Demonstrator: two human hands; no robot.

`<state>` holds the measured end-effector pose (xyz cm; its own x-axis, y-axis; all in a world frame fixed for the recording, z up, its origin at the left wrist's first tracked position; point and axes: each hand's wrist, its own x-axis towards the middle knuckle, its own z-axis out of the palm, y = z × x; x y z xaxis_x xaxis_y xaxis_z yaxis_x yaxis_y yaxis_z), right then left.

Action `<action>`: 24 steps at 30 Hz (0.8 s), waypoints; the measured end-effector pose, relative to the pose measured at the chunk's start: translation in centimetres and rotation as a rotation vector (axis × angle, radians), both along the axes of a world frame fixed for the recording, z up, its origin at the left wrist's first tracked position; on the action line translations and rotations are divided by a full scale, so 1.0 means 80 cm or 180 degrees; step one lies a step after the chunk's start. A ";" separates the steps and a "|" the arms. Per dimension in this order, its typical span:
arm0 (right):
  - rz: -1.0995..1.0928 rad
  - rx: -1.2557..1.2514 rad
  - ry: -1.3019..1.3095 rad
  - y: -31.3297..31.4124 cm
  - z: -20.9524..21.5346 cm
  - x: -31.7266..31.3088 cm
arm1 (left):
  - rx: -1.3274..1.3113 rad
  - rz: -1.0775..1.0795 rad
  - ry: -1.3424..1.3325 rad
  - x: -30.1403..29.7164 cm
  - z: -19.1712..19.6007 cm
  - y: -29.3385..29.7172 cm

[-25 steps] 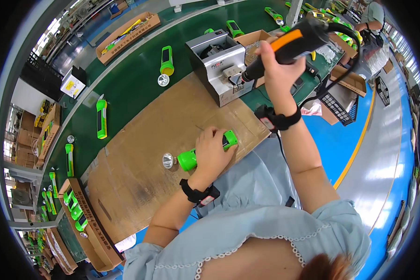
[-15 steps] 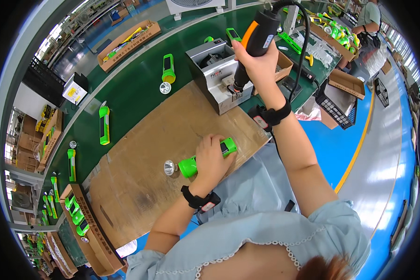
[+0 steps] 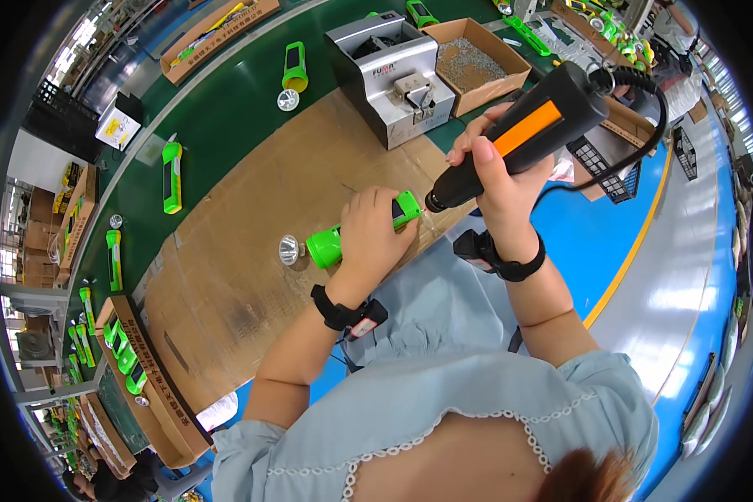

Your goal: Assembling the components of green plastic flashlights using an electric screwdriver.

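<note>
My left hand [image 3: 372, 234] is wrapped round a green flashlight body [image 3: 324, 248], holding it on its side on a brown cardboard sheet [image 3: 234, 268]. A silvery reflector [image 3: 291, 250] sits just off the wide end of that body. My right hand [image 3: 510, 184] grips a black electric screwdriver [image 3: 531, 125] with an orange stripe. Its nose points down and left, close to the flashlight's narrow end; whether the bit touches it, or carries a screw, is too small to tell. Behind them stands a grey screw feeder [image 3: 393, 79].
An open carton of small screws [image 3: 477, 63] adjoins the feeder. More green flashlights [image 3: 172, 177] lie along the green bench [image 3: 217, 159]. A long cardboard box [image 3: 171, 418] with flashlight parts stands at left. The screwdriver's black cable [image 3: 644, 146] loops on the right.
My right hand has brought the screwdriver from the feeder down and toward me, to the flashlight's narrow end. My left hand keeps its hold on the flashlight body. The whole view has shifted slightly.
</note>
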<state>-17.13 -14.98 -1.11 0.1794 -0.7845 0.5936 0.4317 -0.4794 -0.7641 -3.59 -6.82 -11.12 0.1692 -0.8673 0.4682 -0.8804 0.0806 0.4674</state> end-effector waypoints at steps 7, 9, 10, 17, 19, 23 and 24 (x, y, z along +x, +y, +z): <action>-0.0185 0.0180 0.0098 0.006 -0.004 0.009 | -0.0111 -0.0020 -0.0058 -0.001 -0.001 0.005; -0.0375 0.0228 0.0169 0.004 -0.007 0.010 | -0.0124 -0.0001 -0.0062 -0.002 0.000 0.006; -0.0371 0.0215 0.0166 0.002 -0.010 0.011 | -0.0092 0.0000 -0.0044 -0.003 -0.001 0.007; -0.0352 0.0113 0.0214 0.003 -0.028 0.025 | -0.0011 -0.0037 -0.0020 -0.002 -0.001 0.008; -0.0294 0.0200 0.0402 0.005 -0.032 0.027 | -0.0014 -0.0055 0.0004 -0.002 0.001 0.009; -0.0183 0.0134 0.0408 0.004 -0.036 0.027 | -0.0043 -0.0114 0.0058 0.002 -0.003 0.011; -0.0169 0.0145 0.0416 0.004 -0.038 0.027 | -0.0032 -0.0100 0.0065 0.002 -0.004 0.012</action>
